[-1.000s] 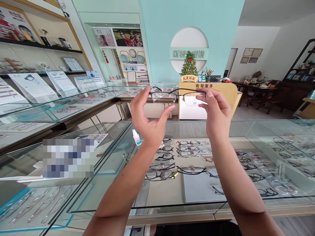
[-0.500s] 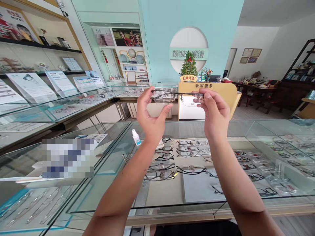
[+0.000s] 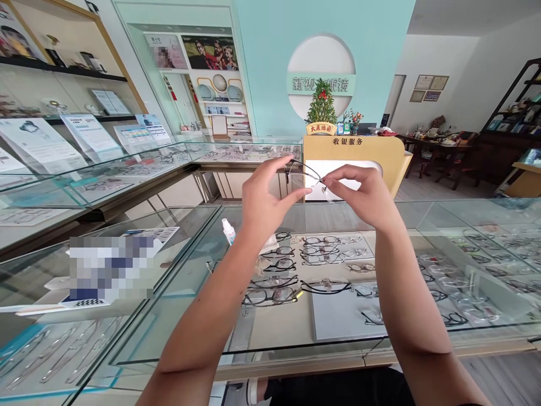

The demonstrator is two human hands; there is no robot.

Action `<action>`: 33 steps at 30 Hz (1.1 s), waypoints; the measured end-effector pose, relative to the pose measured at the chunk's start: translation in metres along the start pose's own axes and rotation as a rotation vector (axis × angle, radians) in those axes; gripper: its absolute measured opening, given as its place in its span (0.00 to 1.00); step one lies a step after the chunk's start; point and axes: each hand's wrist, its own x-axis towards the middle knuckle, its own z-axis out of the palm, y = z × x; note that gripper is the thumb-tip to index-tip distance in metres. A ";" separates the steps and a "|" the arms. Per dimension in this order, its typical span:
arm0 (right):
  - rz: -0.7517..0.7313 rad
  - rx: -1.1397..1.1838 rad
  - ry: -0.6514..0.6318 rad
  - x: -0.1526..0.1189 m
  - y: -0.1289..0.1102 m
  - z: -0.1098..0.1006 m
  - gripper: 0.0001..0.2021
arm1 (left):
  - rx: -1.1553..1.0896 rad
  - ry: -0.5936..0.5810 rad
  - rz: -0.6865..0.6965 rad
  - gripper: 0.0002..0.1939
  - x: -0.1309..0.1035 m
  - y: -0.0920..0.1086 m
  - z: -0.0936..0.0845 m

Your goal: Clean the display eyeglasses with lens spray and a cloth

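Observation:
Held up above the glass counter is a pair of eyeglasses with a thin dark frame, turned partly edge-on. My right hand pinches it near its right end with thumb and fingers. My left hand has its fingertips at the left end, and its thumb stretches out below the frame, apart from it. Parts of the glasses are hidden behind the fingers. Under my forearms, inside the counter, several dark-framed eyeglasses lie in rows.
A small white spray bottle stands left of my left forearm on the glass counter. Farther left lies a partly pixelated printed leaflet. Ahead stands a yellow cashier desk with a plant. More glass display cases run along the left.
The eyeglasses have turned from facing me squarely to a slanted, edge-on pose. My right hand has moved left and somewhat down, closer to my left hand. The view has shifted slightly.

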 end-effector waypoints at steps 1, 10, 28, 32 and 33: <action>0.004 0.003 -0.010 0.000 0.000 0.000 0.08 | 0.003 -0.012 0.003 0.34 0.000 0.002 -0.001; 0.043 0.180 -0.142 0.005 0.004 0.002 0.08 | -0.238 -0.127 -0.074 0.36 0.005 0.000 -0.012; 0.128 0.292 -0.102 0.007 0.010 0.013 0.09 | -0.411 -0.050 -0.125 0.32 0.006 -0.008 0.000; 0.097 0.199 0.019 0.006 0.009 0.018 0.07 | -0.129 0.197 -0.062 0.08 -0.005 0.016 0.004; 0.081 0.153 0.038 0.005 0.007 0.020 0.07 | -0.117 0.142 -0.065 0.08 -0.008 0.021 0.006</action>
